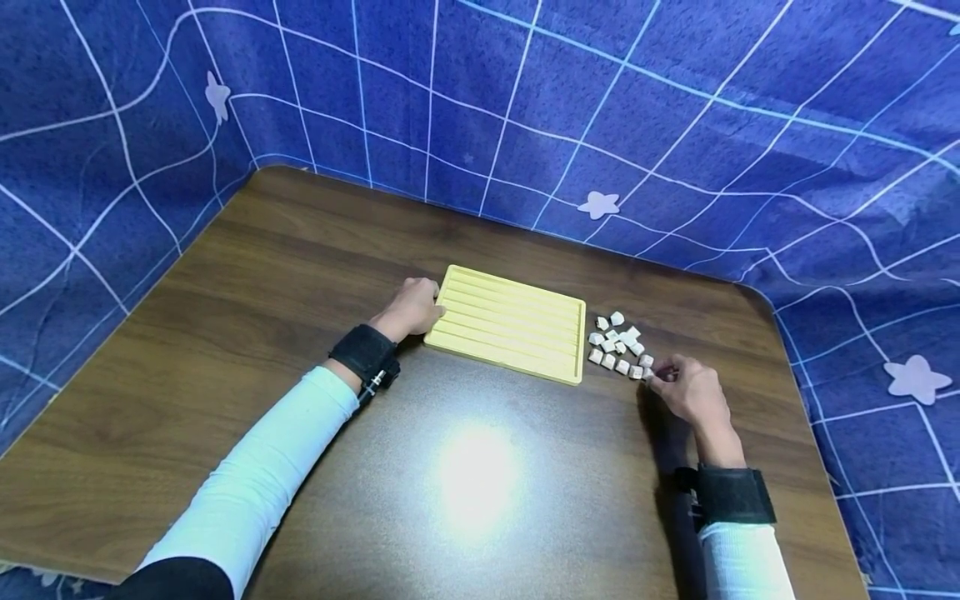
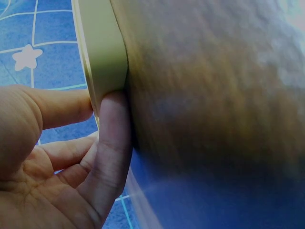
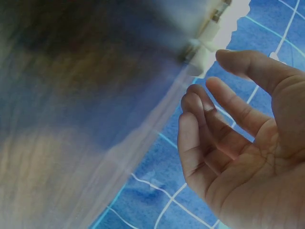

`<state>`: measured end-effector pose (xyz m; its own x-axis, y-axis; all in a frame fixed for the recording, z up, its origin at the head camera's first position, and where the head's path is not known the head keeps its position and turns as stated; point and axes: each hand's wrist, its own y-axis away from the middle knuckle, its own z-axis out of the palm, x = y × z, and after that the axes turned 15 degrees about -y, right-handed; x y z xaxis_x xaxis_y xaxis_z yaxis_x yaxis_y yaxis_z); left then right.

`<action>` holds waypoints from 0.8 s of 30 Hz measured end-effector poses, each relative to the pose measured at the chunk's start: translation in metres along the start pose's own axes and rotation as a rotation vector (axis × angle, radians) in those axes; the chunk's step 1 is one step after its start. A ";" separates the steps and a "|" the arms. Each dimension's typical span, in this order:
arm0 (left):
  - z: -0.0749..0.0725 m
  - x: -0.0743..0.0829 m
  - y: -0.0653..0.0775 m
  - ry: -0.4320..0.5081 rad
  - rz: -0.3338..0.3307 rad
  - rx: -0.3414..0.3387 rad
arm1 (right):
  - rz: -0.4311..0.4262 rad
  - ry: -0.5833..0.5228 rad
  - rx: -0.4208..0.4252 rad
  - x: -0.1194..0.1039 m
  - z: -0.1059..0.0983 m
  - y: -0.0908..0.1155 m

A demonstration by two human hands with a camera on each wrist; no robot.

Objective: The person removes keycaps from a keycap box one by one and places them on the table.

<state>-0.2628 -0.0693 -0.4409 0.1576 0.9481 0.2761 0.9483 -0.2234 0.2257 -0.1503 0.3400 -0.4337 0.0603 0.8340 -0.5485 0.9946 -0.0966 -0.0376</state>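
A yellow tray (image 1: 510,321) with long parallel ridges lies on the table. My left hand (image 1: 416,307) holds its left end. In the left wrist view, the thumb and a finger (image 2: 114,129) pinch the tray's end wall (image 2: 107,47). To the right of the tray is a loose group of small white blocks (image 1: 608,347), some lined up in a front row. My right hand (image 1: 692,389) is at the right end of that row, fingertips close to the last block (image 1: 648,374). In the right wrist view its fingers are loosely bent, with a gap between thumb and forefinger.
Both hands are above a brown wood-grain table (image 1: 360,500). A blue cloth (image 1: 480,100) with white lines and pale stars stands up behind the table and along its sides. A bright glare spot lies on the tabletop in front of the tray.
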 end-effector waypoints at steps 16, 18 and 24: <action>0.001 -0.002 -0.004 -0.074 0.028 0.066 | -0.256 -0.193 0.203 -0.043 0.030 -0.011; 0.000 -0.004 -0.002 -0.048 0.029 0.071 | -0.266 -0.204 0.194 -0.051 0.035 -0.011; -0.005 -0.008 0.014 -0.063 0.046 0.155 | -0.235 -0.184 0.104 -0.071 0.043 -0.009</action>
<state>-0.2519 -0.0813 -0.4357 0.2141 0.9510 0.2230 0.9700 -0.2340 0.0664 -0.1671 0.2581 -0.4306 -0.1961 0.7288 -0.6560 0.9650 0.0245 -0.2613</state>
